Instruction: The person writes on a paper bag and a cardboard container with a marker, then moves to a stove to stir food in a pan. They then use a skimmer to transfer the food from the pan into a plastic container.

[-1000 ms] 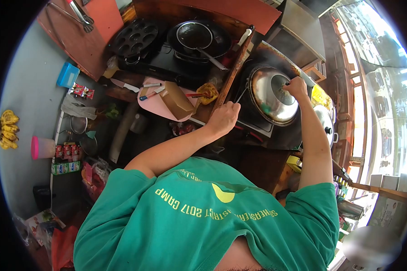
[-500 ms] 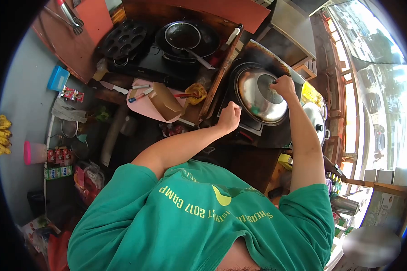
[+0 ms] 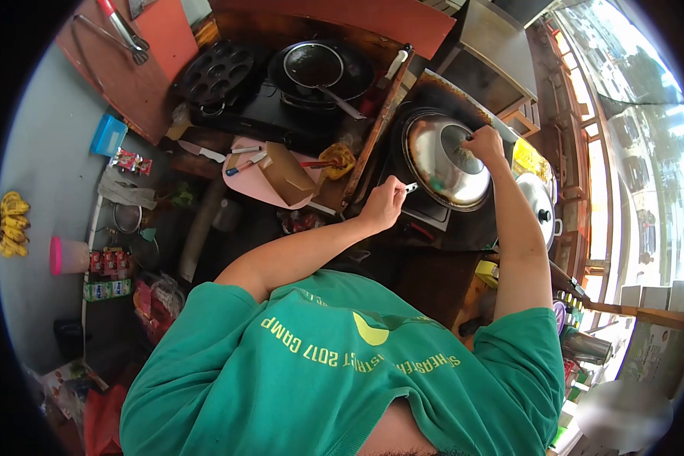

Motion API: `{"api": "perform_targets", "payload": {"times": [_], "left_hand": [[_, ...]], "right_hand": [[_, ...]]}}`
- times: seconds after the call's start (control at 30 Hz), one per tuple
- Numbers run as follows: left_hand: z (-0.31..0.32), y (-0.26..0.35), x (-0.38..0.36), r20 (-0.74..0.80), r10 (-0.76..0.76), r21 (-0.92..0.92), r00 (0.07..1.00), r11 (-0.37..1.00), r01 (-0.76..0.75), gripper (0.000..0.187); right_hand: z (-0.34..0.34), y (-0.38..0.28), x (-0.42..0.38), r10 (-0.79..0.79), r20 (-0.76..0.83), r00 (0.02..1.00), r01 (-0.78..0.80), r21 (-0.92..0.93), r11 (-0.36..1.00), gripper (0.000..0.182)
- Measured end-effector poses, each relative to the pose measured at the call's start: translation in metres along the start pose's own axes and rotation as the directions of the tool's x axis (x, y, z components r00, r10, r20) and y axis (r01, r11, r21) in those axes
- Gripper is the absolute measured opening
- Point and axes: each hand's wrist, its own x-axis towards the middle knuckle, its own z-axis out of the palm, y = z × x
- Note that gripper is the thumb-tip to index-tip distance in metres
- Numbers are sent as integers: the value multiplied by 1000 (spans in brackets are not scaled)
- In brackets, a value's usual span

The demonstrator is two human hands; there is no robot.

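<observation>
A large domed metal lid (image 3: 441,178) with a glass centre covers a dark pan on the stove at right. My right hand (image 3: 485,146) is closed at the lid's top, fingers around its knob, which they hide. Left of the lid, my left hand (image 3: 383,205) is closed in a pinch. A short, pale silvery handle-like piece (image 3: 410,188) with a dark spot pokes out of that pinch toward the lid; the rest is hidden by the fingers. This hand stays apart from the lid.
A frying pan (image 3: 357,70) with a strainer (image 3: 323,76) and a round-moulded pan (image 3: 219,72) sit on the left stove. A knife (image 3: 202,152), pink board (image 3: 245,182) and cardboard piece (image 3: 289,176) lie nearer. Another lidded pot (image 3: 538,199) stands far right.
The pale piece in my left hand shows more clearly now. My right hand stays on the lid. The whole view has shifted slightly.
</observation>
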Motion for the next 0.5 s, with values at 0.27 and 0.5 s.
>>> {"api": "perform_targets", "payload": {"times": [0.27, 0.5], "left_hand": [[-8, 21, -2, 89, -176, -49, 980, 982, 181, 54], [-107, 81, -21, 312, -234, 116, 921, 971, 207, 64]], "right_hand": [[9, -14, 5, 70, 36, 997, -70, -16, 997, 34], [13, -31, 0, 73, 35, 997, -71, -54, 996, 34]]}}
